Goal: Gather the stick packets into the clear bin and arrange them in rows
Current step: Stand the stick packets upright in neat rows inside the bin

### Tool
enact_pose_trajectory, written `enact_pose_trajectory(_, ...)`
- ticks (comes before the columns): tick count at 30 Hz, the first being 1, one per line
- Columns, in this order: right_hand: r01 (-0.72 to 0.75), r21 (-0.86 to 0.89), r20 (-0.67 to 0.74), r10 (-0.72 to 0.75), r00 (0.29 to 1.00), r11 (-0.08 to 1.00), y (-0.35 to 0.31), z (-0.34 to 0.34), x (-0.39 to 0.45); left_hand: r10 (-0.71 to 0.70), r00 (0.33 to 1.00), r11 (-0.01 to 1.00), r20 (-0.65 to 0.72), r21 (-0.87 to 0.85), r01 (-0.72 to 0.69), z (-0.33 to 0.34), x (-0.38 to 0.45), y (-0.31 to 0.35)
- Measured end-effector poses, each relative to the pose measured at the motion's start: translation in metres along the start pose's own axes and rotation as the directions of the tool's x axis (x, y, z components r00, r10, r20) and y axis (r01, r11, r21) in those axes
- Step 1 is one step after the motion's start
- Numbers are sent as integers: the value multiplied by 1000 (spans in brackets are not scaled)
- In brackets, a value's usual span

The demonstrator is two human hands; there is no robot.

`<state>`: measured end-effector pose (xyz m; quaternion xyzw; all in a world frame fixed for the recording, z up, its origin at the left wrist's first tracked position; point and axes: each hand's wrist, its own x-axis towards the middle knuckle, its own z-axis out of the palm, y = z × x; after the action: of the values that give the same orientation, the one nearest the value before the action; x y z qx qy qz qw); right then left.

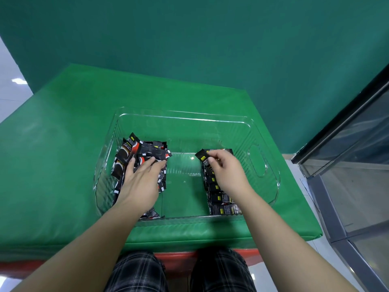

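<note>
while left hand [140,182] rests flat, right hand [226,171] pinches packet [202,155].

clear bin [257,163] on green mat, loose black packets [145,152] left (jumbled), overlapping row [221,199] right

- Even, fairly bright overhead light falls on the green mat [63,144], with soft shadows under the forearms at 6 o'clock.
- White glare streaks the clear bin [185,118] along its far rim at 12 o'clock; a bright spot glints on its floor.
- A light reflects off the pale floor [19,81] at 9 o'clock.
- Wide-angle distortion bends straight edges towards the corners; packet print is soft, slightly blurred.
</note>
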<state>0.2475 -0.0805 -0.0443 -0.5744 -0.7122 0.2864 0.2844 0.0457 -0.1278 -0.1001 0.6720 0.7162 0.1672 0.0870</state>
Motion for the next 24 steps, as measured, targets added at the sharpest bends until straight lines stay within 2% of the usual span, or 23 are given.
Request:
enact_pose_trajectory(2, 44, -196, -3, -46, 999, 980, 4, -9, 15, -2, 1000, 1000, 3, 4, 2, -1, -1, 2)
enact_pose_trajectory(5, 81, -409, 66, -59, 996, 909, 11, -18, 40, -3, 1000, 1000, -1, -4, 3, -2, -1, 1)
enact_pose_trajectory(11, 184, -620, 281, -4, 960, 762, 21, -16, 77, -10, 1000, 1000, 1, 0, 10, 1, 0, -1)
enact_pose_trajectory(14, 243, -691, 344, 14, 939, 681, 23, -14, 85, -8, 1000, 1000, -3, -3, 8, 0, -1, 0)
enact_pose_trajectory(17, 268, -734, 308, -45, 950, 625, 28, -11, 87, -6, 1000, 1000, -1, -1, 6, 0, -1, -1)
enact_pose_trajectory(20, 266, -712, 266, -100, 959, 650, 32, -7, 83, -2, 1000, 1000, 1, -4, 2, 1, -1, -2)
enact_pose_trajectory(24, 333, -649, 363, -105, 926, 684, 33, -3, 71, -3, 1000, 1000, -8, -15, 3, 1, -1, -1)
